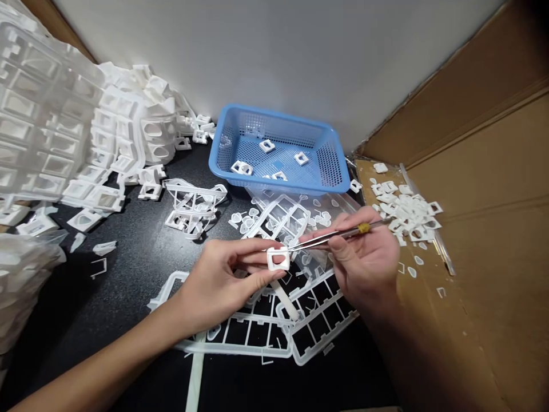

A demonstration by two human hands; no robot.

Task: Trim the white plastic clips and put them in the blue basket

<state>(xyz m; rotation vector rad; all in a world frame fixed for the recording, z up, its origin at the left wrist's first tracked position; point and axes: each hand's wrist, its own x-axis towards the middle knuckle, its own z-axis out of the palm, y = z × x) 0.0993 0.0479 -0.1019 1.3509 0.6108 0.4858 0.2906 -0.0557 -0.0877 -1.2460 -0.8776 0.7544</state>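
Between the thumb and fingers of my left hand [227, 277] is a small white plastic frame [278, 250] with a rounded opening. My right hand [366, 263] is closed around metal tweezers [319, 240] that have a yellow band near the back. The tweezer tips point left and meet the frame's upper right edge; whether they grip anything there I cannot tell. Below both hands lie flat white plastic runner grids [253, 350] and thin scraps. A heap of loose white offcuts and a bent runner [281, 214] sits just behind the fingers.
A blue perforated basket [281, 182] with several white frames stands at the back. Stacked white moulded sheets [47, 109] rise on the left. A tangled runner [195, 206] lies left of the basket. On cardboard at right is a pile of white pieces [405, 209].
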